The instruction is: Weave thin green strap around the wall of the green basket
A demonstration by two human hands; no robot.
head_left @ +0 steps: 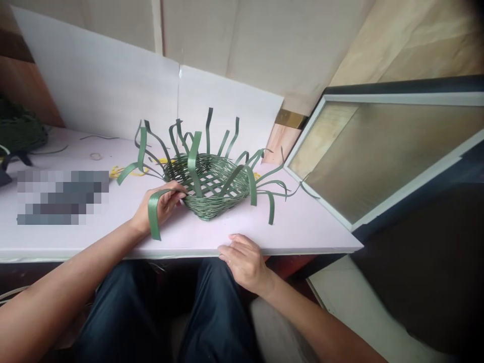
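A half-woven green basket [212,189] of flat plastic strips sits on the pale pink table [302,227], with several loose strip ends sticking up and out around its rim. My left hand [161,204] is at the basket's left edge, fingers closed on one green strip [153,212] that curls down over the hand. My right hand [244,259] rests on the table's front edge, fingers loosely bent over it, holding nothing.
White boards [113,85] stand against the wall behind the table. A framed glass panel [378,151] leans at the right. A dark green bundle [18,131] lies at far left, yellow strips [121,171] behind the basket. My legs are under the table.
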